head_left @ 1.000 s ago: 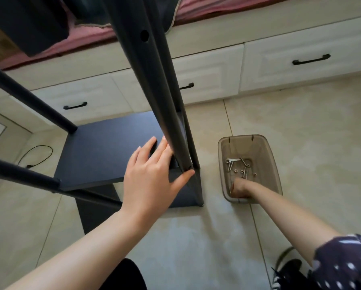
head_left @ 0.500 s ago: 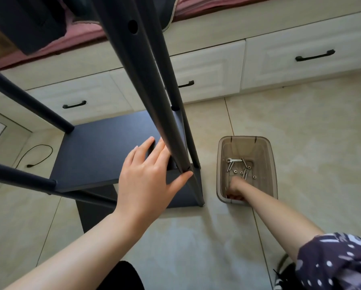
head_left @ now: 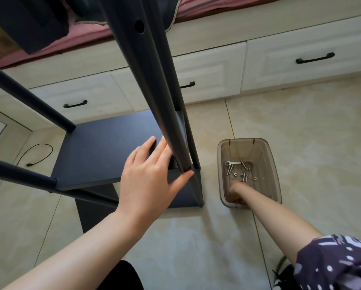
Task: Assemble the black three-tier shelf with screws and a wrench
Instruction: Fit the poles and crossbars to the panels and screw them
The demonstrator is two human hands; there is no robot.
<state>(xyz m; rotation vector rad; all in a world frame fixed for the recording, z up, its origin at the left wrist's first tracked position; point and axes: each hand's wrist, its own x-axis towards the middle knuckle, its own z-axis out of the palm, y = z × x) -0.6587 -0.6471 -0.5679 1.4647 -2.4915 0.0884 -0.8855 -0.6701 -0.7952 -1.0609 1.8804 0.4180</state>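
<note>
Not much has shifted since a second ago: the right hand (head_left: 237,192) has slid a bit deeper toward the near end of the plastic bin (head_left: 275,176), and the view has tilted slightly, that's about it. The left hand (head_left: 148,178) is in the same spot as before

Left hand is spread flat on the black shelf board (head_left: 104,153), fingers straight and a little fanned, thumb out to the right touching the bottom of the front post (head_left: 154,91) right where it meets the board's edge. It isn't gripping anything, just pressing and steadying

Right hand is down inside the translucent brownish bin on the floor (head_left: 300,132), just beside the shelf's right side. Its fingers are tucked under and hidden by the wrist and the bin wall, so I can't tell if it has hold of anything

In the bin, past the hand: a small silver wrench (head_left: 233,163), a few screws (head_left: 244,177) and some loose nuts or washers (head_left: 254,178)

The shelf stands upright on the tiled floor in front of cream drawers (head_left: 300,57) with black handles. A lower board shows under the one the hand is on. A black cable (head_left: 38,153) lies on the floor to the left

No brand, label or writing I can read anywhere
</note>
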